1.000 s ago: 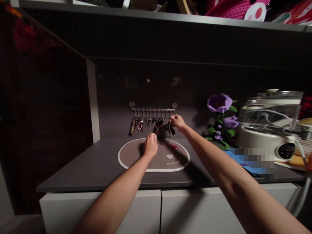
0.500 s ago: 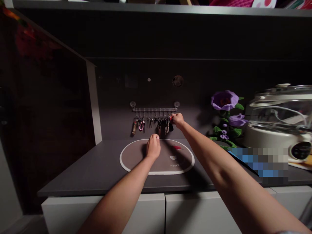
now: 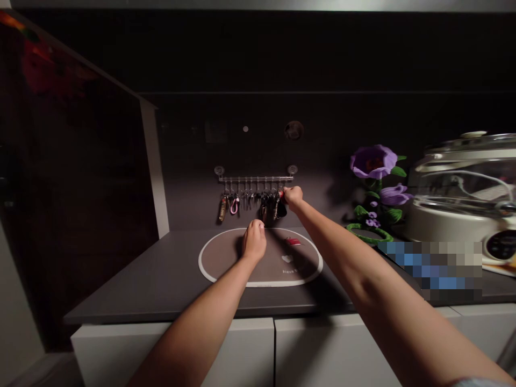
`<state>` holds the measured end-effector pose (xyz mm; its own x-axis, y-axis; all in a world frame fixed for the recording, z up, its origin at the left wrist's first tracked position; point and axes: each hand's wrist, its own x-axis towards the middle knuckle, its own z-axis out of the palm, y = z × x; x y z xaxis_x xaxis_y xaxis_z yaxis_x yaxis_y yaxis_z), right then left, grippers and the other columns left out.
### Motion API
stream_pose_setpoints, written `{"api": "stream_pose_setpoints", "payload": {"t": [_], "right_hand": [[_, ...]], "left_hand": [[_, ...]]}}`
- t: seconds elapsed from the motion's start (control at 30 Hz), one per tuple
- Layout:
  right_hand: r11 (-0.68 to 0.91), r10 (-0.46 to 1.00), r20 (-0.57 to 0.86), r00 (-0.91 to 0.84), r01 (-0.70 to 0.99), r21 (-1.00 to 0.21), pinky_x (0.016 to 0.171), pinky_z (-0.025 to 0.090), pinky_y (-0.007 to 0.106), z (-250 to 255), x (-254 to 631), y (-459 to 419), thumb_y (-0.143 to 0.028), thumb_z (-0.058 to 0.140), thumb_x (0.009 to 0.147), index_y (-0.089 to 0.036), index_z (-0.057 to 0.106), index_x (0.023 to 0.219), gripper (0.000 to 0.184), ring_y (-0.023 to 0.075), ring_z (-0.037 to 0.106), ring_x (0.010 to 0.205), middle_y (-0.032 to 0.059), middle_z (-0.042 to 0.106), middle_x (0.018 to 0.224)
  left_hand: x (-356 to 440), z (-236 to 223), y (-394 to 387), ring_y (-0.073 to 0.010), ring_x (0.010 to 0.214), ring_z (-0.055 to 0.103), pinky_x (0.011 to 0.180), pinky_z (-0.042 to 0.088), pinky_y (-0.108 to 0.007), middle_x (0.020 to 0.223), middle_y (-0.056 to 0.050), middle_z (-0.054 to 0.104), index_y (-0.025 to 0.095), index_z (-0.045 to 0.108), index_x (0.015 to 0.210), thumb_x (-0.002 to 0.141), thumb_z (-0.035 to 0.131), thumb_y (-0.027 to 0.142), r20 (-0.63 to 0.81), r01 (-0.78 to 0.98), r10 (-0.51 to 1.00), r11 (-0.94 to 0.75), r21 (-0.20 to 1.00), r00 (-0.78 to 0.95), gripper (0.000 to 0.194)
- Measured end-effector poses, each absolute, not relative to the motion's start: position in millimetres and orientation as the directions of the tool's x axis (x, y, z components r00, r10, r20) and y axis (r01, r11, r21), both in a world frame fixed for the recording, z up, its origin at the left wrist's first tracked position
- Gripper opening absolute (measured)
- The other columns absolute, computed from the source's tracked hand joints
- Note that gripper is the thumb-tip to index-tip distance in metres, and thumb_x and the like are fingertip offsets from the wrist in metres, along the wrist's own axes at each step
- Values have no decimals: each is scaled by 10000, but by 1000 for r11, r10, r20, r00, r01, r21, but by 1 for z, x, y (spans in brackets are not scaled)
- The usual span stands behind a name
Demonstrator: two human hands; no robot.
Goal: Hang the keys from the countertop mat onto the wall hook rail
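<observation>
A clear hook rail (image 3: 256, 179) is fixed to the dark back wall, with several keys (image 3: 264, 208) and key rings hanging from it. Among them are a pink loop (image 3: 234, 206) and a brown tag (image 3: 222, 209) at the left end. At the rail's right end, my right hand (image 3: 294, 198) is closed around a small red object (image 3: 282, 195), close beside a black fob (image 3: 282, 209). My left hand (image 3: 254, 240) is curled closed over the oval mat (image 3: 221, 258), lower than the keys. Its fingers face away, so anything inside them is hidden.
On the mat lies a small red item (image 3: 293, 242). To the right stand purple crocheted flowers (image 3: 374, 161) and a white appliance with a clear cover (image 3: 451, 220). A blurred patch (image 3: 435, 271) covers something on the counter (image 3: 133, 279). A shelf (image 3: 258, 5) runs overhead.
My view has tilted slightly down, so the items on the upper shelf have left the picture. Both hands keep nearly the same positions relative to the rail and mat.
</observation>
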<state>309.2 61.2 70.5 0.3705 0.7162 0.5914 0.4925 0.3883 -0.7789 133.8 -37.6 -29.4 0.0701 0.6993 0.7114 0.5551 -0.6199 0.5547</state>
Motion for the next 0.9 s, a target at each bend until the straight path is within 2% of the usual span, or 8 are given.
{"api": "stream_pose_setpoints", "payload": {"t": [0.07,0.13,0.3,0.47,0.57,0.67,0.77,0.9], "right_hand": [[270,682,495,539,443,-855,508,390,251,69,305,55,-272,519,730,-146,558,586,194,113,461,453,21,523,524],[219,664,435,608,399,-891,500,381,234,67,301,50,-259,543,721,-148,552,575,184,96,447,446,8,523,518],[259,700,428,572,355,-898,468,374,191,65,298,46,-245,516,757,-139,563,631,171,76,435,427,-25,493,460],[308,737,417,532,285,-908,457,367,191,65,297,39,-185,503,761,-151,539,633,138,66,423,422,-23,520,509],[338,774,424,471,260,-905,509,399,204,66,298,30,-146,481,762,-149,546,653,127,75,465,467,-2,571,577],[347,757,453,470,299,-889,629,440,226,63,302,23,-156,524,740,-141,584,745,62,96,544,597,35,635,721],[343,735,484,476,355,-870,725,437,236,55,307,15,-184,569,711,-135,595,837,139,105,566,719,64,646,869],[370,778,500,381,365,-854,686,431,235,34,315,-1,-256,566,702,-136,593,851,193,101,541,689,49,635,833]], "left_hand": [[134,-30,-37,-185,883,521,800,397,-314,902,-75,580,211,473,808,877,281,205,713,555,697,-623,552,74,204],[133,-29,-37,-183,879,520,801,398,-317,897,-74,580,210,477,808,876,284,202,714,557,696,-625,547,80,205],[133,-28,-38,-169,900,518,818,394,-297,916,-66,578,204,483,825,877,277,195,695,570,714,-608,552,89,212],[133,-28,-39,-174,898,518,814,395,-295,921,-73,577,199,481,832,878,273,199,694,575,712,-613,542,104,213],[133,-30,-38,-174,891,520,810,397,-296,915,-71,575,201,478,827,876,279,198,697,566,707,-625,537,120,205],[133,-32,-36,-170,892,524,806,400,-295,918,-68,571,201,480,830,873,288,197,706,548,693,-649,527,142,196],[133,-33,-34,-173,903,524,810,401,-299,928,-72,568,196,485,850,871,300,206,714,537,679,-672,510,171,186],[133,-34,-35,-177,908,524,818,402,-306,936,-78,569,191,495,862,867,312,208,704,533,678,-684,499,211,184]]}}
